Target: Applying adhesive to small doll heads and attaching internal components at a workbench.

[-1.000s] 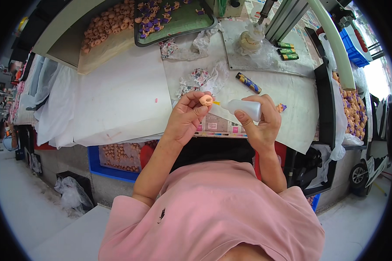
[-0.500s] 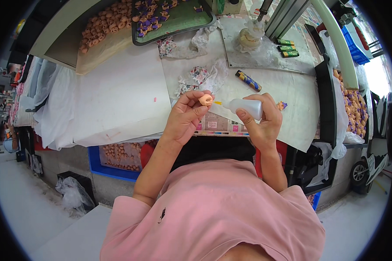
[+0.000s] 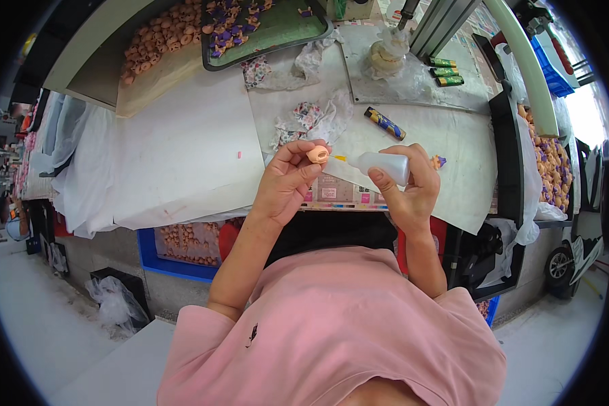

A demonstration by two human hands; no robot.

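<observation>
Between the thumb and fingers of my left hand [image 3: 285,177] is a small peach-coloured doll head [image 3: 317,155], its dark opening turned to the right. My right hand [image 3: 413,186] grips a translucent white squeeze bottle [image 3: 384,168], which lies sideways with its yellow nozzle [image 3: 340,158] pointing at the head. A narrow gap seems to part the nozzle tip from the opening. Just past my right knuckles shows a small purple and peach doll body [image 3: 438,162]; whether my fingers touch it I cannot tell.
Ahead lie a crumpled flowered cloth [image 3: 309,116] and a dark blue and gold tube [image 3: 385,123]. A green-lined black tray [image 3: 277,40] bears purple doll bodies, beside piled doll heads [image 3: 159,37]. A metal stand [image 3: 446,30] rises back right, near several green tubes [image 3: 445,72]. A bin wall [image 3: 507,145] borders the right.
The bottle and my right hand have shifted slightly right, drawing the nozzle back from the doll head. My left hand keeps nearly the same place.
</observation>
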